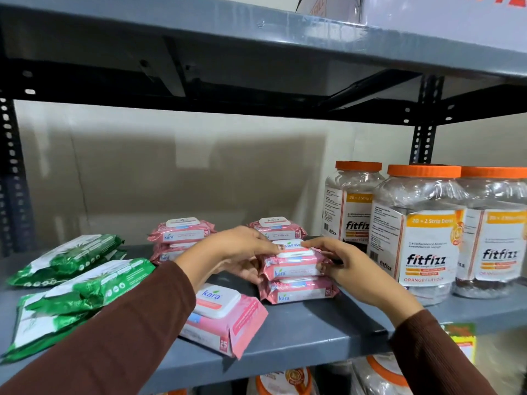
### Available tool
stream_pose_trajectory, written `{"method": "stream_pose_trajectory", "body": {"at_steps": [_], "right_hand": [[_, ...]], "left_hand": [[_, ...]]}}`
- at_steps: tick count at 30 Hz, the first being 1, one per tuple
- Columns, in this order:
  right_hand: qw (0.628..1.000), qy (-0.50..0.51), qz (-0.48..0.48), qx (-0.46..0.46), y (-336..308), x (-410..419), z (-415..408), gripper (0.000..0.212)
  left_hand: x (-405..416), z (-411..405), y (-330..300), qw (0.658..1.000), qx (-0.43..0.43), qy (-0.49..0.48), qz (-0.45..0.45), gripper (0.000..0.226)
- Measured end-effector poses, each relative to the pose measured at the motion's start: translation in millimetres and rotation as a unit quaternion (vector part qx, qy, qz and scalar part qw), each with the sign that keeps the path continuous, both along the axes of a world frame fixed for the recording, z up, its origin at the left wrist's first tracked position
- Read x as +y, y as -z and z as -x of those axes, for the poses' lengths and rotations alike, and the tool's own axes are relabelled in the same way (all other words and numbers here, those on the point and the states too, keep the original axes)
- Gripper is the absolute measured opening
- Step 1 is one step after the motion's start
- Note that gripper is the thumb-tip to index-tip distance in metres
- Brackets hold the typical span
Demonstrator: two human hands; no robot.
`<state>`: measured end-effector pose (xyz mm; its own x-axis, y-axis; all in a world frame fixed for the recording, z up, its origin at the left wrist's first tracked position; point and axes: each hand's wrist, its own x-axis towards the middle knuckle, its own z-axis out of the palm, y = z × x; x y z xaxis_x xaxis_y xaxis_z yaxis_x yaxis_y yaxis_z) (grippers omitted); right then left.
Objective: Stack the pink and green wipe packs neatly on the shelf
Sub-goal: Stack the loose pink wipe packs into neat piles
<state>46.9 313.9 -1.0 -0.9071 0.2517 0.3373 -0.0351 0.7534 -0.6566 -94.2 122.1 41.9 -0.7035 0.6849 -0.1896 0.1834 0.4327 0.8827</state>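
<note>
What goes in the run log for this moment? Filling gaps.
both hands | top pink pack | gripped on stack | loose pink pack pending

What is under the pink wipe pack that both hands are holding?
Under the held pink pack, gripped by the left hand and right hand, lies another pink pack on the shelf. Its top face is covered.

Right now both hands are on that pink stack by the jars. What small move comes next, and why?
Probably let go with the left hand and reach for the loose pink pack lying askew near the shelf's front edge. The held pink stack, with the right hand on its other side, already looks fairly square, while that pack belongs to no stack.
</note>
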Motion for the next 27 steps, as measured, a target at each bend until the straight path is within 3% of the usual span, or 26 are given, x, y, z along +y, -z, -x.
{"method": "stream_pose_trajectory", "body": {"at_steps": [4, 7, 10, 12, 14, 15, 18, 20, 27], "right_hand": [[0.999, 0.020, -0.039, 0.000, 7, 3, 0, 0.057], [0.997, 0.026, -0.071, -0.012, 3, -6, -5, 0.054], [0.984, 0.048, -0.157, 0.065, -1, -26, -14, 0.049], [0.985, 0.018, -0.102, 0.139, -5, -55, -27, 0.043], [0.987, -0.046, -0.052, 0.146, -9, -87, -37, 0.032], [0.990, -0.082, -0.045, 0.106, -9, -103, -36, 0.030], [0.979, -0.137, -0.142, -0.057, -10, -132, -19, 0.049], [0.969, -0.131, -0.179, -0.113, -15, -140, -12, 0.058], [0.968, -0.165, -0.149, -0.120, -16, -158, 28, 0.059]], "left_hand": [[3, -5, 3, 0.998, 0.055, -0.004, 0.021, 0.027], [-12, -8, 0, 0.983, 0.168, 0.018, 0.077, 0.043], [-60, 0, -13, 0.925, 0.356, -0.005, 0.130, 0.047], [-108, 11, -18, 0.888, 0.411, -0.045, 0.200, 0.055], [-153, 20, -16, 0.879, 0.376, -0.041, 0.291, 0.064], [-174, 22, -11, 0.886, 0.336, -0.024, 0.320, 0.066], [-200, 28, 0, 0.920, 0.270, 0.004, 0.286, 0.061], [-200, 27, 2, 0.925, 0.260, 0.009, 0.276, 0.053], [-248, 36, 5, 0.923, 0.229, -0.020, 0.308, 0.072]]}}
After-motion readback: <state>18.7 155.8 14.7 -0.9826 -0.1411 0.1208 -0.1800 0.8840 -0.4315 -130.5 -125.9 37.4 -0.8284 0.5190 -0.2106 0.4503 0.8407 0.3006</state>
